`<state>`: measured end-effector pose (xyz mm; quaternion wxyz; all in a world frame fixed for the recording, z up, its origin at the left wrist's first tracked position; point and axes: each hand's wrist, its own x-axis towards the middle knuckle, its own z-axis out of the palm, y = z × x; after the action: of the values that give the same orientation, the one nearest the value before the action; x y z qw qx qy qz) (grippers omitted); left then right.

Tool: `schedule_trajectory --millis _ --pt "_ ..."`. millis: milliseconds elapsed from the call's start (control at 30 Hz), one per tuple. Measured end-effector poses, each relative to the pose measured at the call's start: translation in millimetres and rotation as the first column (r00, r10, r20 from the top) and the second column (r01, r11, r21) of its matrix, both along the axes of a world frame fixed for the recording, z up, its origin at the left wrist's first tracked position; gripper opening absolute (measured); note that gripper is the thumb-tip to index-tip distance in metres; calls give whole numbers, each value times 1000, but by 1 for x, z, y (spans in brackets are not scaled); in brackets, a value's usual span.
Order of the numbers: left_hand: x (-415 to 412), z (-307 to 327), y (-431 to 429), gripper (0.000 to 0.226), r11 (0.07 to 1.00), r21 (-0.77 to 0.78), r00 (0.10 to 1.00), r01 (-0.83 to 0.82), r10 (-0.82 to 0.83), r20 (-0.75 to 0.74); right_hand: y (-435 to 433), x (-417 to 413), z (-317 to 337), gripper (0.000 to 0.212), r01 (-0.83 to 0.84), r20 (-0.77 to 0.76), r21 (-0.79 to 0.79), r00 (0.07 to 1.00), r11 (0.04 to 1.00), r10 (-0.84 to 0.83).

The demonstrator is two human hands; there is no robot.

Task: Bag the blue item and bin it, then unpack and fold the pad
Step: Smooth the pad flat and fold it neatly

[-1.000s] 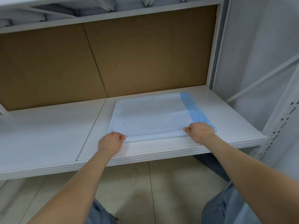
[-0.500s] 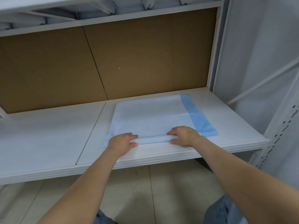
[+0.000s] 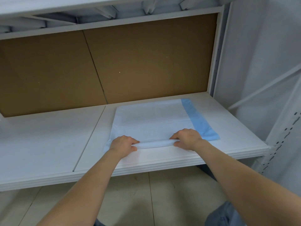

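Cardboard backing [image 3: 146, 62] behind pad [image 3: 149, 121], white shelf [image 3: 48, 136] beneath

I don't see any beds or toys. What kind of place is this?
Probably a storeroom: a white shelf, its perforated upright post and a brown cardboard back panel. The left hand and right hand grip a pad there.

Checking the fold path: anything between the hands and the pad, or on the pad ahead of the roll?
Nothing visible. The left hand and right hand grip the pad at its rolled near edge; ahead of them it lies flat and bare.
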<state>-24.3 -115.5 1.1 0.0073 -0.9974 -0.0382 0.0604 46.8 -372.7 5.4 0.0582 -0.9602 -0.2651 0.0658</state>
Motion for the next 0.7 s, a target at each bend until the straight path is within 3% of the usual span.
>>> schedule_trajectory --millis 333,500,567,667,700 --pt "-3 6 3 48 993 -104 998 -58 56 -24 -2 1 3 32 40 -9 -12 999 999 -40" --pt "-1 14 0 48 967 -195 986 -166 169 -1 -5 10 10 32 76 -110 1 991 997 -76" --pt "1 15 5 47 972 -132 976 -194 204 72 -5 16 13 46 141 -173 69 977 988 -127" --pt "10 11 17 29 981 -70 964 -181 191 185 -1 30 12 50 173 -55 95 984 980 -168" --pt "14 8 19 37 984 -83 971 -159 171 165 0 35 8 57 170 -35 87 985 981 -168"
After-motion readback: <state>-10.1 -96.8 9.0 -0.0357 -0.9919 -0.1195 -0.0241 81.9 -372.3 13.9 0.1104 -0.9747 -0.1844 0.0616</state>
